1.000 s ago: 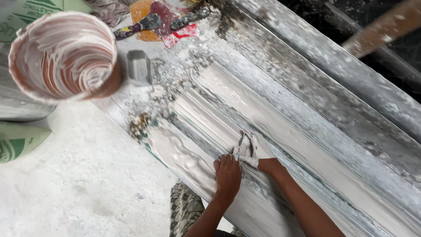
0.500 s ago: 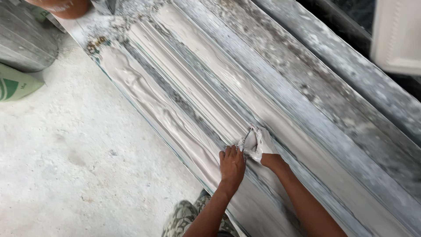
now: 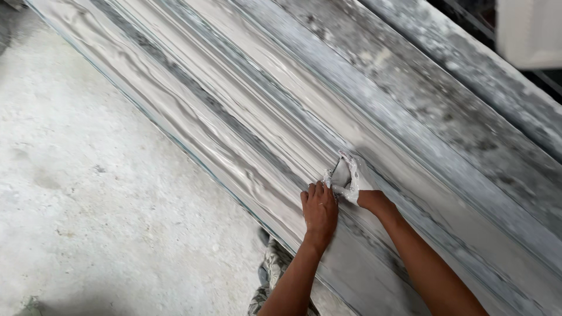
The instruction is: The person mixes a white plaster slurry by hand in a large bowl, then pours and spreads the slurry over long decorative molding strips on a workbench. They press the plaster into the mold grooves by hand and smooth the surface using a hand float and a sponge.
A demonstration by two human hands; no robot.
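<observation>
A long moulding form [image 3: 234,111] coated in wet white plaster runs diagonally from the top left to the bottom right. My left hand [image 3: 319,209] rests palm down on its ridged surface. Just to the right of it, my right hand [image 3: 357,186], smeared with white plaster, grips a small flat scraper [image 3: 341,173] pressed into a groove of the moulding. The two hands almost touch.
A rough pale concrete floor [image 3: 88,199] lies to the left of the moulding. A plaster-crusted grey rail [image 3: 456,93] runs along its far side. A white blurred object [image 3: 530,29] sits at the top right. Patterned trouser cloth [image 3: 270,275] shows below my left arm.
The view has travelled along the moulding, so the plaster bucket and the litter at the top left have left the frame. Both hands keep the same pose, sliding with the scraper along the groove.
</observation>
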